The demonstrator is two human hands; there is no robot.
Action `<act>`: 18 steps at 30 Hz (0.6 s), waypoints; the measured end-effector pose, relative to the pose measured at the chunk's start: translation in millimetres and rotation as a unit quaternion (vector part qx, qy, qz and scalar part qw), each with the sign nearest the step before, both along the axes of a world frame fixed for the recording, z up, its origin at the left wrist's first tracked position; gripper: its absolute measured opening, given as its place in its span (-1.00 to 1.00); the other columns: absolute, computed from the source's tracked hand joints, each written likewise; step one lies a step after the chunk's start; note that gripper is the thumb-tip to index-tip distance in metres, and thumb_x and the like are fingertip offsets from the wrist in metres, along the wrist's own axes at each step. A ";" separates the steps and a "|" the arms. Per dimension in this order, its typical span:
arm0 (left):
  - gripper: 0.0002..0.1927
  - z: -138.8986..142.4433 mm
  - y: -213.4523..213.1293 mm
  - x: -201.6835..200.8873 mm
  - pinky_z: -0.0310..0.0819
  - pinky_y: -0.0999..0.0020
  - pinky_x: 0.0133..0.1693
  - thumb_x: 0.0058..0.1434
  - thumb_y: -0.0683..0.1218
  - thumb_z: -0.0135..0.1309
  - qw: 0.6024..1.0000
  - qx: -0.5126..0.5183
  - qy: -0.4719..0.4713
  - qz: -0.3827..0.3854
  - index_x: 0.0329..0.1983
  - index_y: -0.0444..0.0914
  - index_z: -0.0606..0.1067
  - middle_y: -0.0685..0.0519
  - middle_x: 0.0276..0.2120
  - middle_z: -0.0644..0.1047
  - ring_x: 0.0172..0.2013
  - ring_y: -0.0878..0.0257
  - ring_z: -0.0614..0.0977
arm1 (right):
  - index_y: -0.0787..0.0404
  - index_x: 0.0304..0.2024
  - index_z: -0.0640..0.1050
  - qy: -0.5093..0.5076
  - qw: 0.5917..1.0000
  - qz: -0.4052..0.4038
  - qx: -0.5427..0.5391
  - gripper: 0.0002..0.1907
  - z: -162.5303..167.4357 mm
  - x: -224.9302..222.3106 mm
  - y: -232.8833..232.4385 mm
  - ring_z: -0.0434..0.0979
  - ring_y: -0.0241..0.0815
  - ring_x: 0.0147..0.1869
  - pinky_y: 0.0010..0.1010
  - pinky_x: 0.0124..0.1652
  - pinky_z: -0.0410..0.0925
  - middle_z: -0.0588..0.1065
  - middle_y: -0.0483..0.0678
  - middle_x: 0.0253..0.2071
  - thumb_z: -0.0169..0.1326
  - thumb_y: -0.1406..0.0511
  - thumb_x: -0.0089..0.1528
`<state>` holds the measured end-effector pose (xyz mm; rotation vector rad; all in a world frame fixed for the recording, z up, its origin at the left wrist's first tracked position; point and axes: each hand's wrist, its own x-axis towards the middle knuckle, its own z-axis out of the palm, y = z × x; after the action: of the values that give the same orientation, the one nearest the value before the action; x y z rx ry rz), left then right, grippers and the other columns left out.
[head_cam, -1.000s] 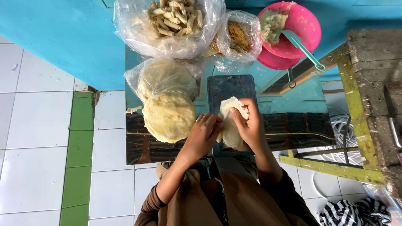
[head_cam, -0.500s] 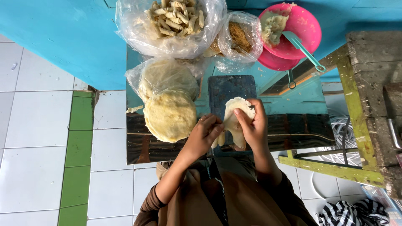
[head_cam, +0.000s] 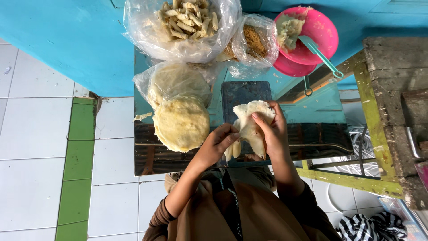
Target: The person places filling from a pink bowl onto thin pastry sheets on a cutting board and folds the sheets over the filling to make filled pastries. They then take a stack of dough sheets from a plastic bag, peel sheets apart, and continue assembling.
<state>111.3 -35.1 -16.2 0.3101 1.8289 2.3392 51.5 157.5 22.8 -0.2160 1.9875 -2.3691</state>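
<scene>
Two hands are closed on a single pale wrapper sheet [head_cam: 250, 127], held up above the near edge of a glass-topped table [head_cam: 312, 111]. The sheet is pinched along its upper part by the right hand [head_cam: 274, 134], whose fingers are curled over it with the thumb pressed on its face, and its lower left edge is gripped between thumb and fingertips of the left hand [head_cam: 220, 143]. The sheet's long axis is seen running from about 11 o'clock at its broad rounded top to about 5 o'clock at its narrower hanging end, so the tapered end is pointed down toward the person's body. A dark rectangular board [head_cam: 243, 91] is found just beyond the sheet at 12 o'clock. At 9 o'clock from the hands a stack of round yellowish wrappers [head_cam: 181, 122] is laid, partly out of a clear plastic bag [head_cam: 147, 82]. At 11 o'clock a large bag of rolled pieces [head_cam: 187, 20] is placed, with a smaller bag of brown filling [head_cam: 255, 41] beside it. At 1 o'clock a pink bowl [head_cam: 318, 33] is set, crossed by a teal spoon [head_cam: 318, 53].
</scene>
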 end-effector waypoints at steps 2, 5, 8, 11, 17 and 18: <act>-0.79 -4.9 -3.8 -1.6 0.35 0.46 -0.01 0.49 -0.05 -0.01 0.998 0.056 0.019 -0.027 -0.10 -0.32 0.44 0.13 -0.24 0.46 -0.13 0.39 0.45 | 0.25 0.07 0.41 -0.016 1.000 -0.004 -0.014 -0.64 -0.3 -3.5 1.1 0.56 -0.33 -0.04 -0.49 -0.05 0.46 0.53 -0.08 -0.09 0.22 0.41 0.27; -0.78 -6.0 -10.8 1.0 0.36 0.49 -0.03 0.50 -0.03 -0.02 0.998 0.054 0.018 -0.026 -0.09 -0.31 0.45 0.16 -0.24 0.47 -0.14 0.42 0.45 | 0.26 0.10 0.41 -0.002 1.000 0.004 -0.005 -0.63 7.5 -14.9 4.6 0.56 -0.34 -0.03 -0.49 -0.05 0.46 0.53 -0.09 -0.08 0.20 0.41 0.28; -0.78 -1.3 -18.2 5.4 0.37 0.49 -0.09 0.47 -0.03 0.00 1.000 0.028 0.005 0.006 -0.07 -0.31 0.47 0.16 -0.26 0.49 -0.17 0.43 0.46 | 0.29 0.12 0.45 0.088 0.990 0.022 0.112 -0.68 31.0 -39.0 13.1 0.54 -0.38 -0.02 -0.53 -0.05 0.44 0.54 -0.08 -0.05 0.18 0.40 0.34; -0.78 4.1 -25.1 10.3 0.39 0.50 -0.14 0.43 -0.05 0.04 0.999 0.014 -0.020 0.038 -0.03 -0.30 0.49 0.15 -0.27 0.52 -0.21 0.43 0.48 | 0.27 0.09 0.55 0.217 0.927 0.013 0.307 -0.77 57.6 -56.1 22.3 0.57 -0.33 -0.05 -0.50 -0.11 0.43 0.58 -0.02 -0.04 0.19 0.40 0.39; -0.82 8.8 -40.2 21.7 0.42 0.52 -0.14 0.35 -0.18 0.14 0.991 0.013 -0.040 0.126 -0.02 -0.32 0.49 0.14 -0.26 0.52 -0.20 0.45 0.50 | 0.05 -0.04 0.66 0.458 0.683 0.107 0.559 -0.61 30.1 -30.1 -6.9 0.63 -0.10 0.11 -0.06 0.12 0.44 0.63 -0.10 0.03 0.30 0.39 0.06; -0.82 9.9 -42.3 23.0 0.44 0.53 -0.11 0.34 -0.19 0.14 0.989 0.010 -0.039 0.140 -0.03 -0.33 0.48 0.13 -0.25 0.52 -0.19 0.46 0.50 | 0.06 -0.03 0.66 0.466 0.672 0.097 0.567 -0.59 22.2 -22.4 -5.8 0.63 -0.08 0.14 -0.06 0.13 0.44 0.62 -0.09 0.05 0.30 0.41 0.05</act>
<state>134.4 -77.4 -6.4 -0.0393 1.9217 2.5091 29.1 151.8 45.0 -1.6038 3.0669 -0.4074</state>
